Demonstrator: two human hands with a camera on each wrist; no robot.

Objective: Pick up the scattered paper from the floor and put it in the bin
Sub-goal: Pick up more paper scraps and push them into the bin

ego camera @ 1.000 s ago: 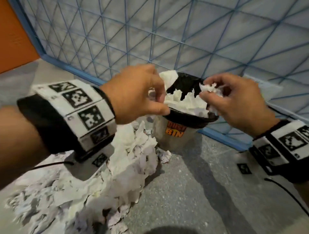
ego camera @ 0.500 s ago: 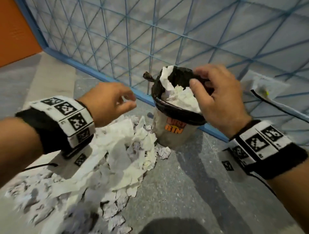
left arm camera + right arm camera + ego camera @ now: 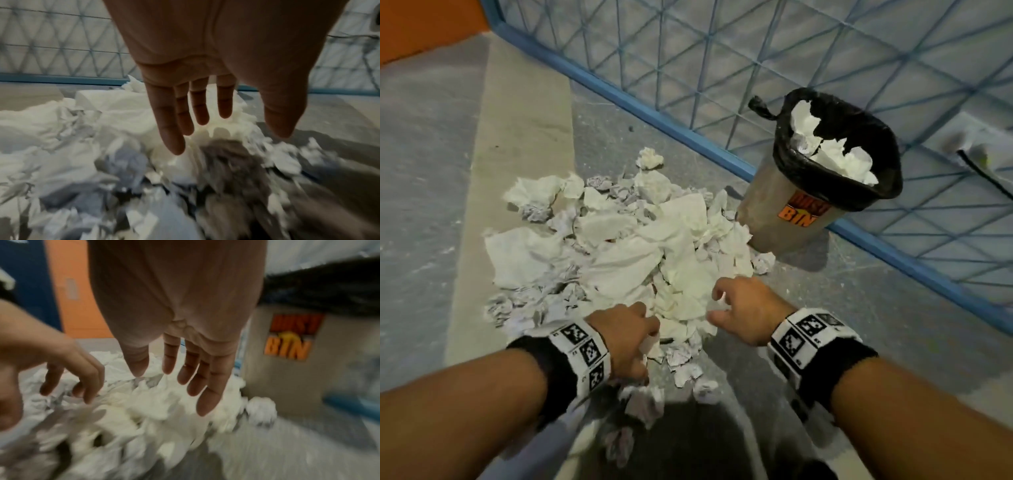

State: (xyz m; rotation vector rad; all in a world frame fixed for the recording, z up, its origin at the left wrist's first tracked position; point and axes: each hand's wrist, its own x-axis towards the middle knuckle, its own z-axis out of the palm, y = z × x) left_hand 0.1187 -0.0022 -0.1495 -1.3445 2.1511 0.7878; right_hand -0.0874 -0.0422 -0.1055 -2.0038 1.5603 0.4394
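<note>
Nearest the camera, both forearms reach down toward the floor [image 3: 774, 404], each wearing a black wristband [image 3: 822, 346] with square printed markers. The left hand [image 3: 625, 337] hangs over the near edge of the paper heap, its fingers [image 3: 174, 123] straight and loosely spread with nothing held, the tips just above or brushing the top sheets (the blur makes contact hard to judge). The right hand [image 3: 744, 308] is beside it, over the near right part of the heap; its fingers [image 3: 207, 386] are likewise extended, relaxed and empty, pointing down at the crumpled sheets.

The scattered paper [image 3: 619, 246] lies in one broad pile on the grey floor, made of flat torn sheets and small crumpled balls. Its long axis runs from the near end by the person's legs away toward the fence, with one crumpled ball [image 3: 650, 158] lying slightly apart at the far end.

Just right of the pile's far side stands the bin [image 3: 801, 219], upright, with an orange "BIN" label and a black liner [image 3: 890, 161] folded over its rim; white paper already sits inside it. Behind everything runs a blue wire fence [image 3: 688, 68].
</note>
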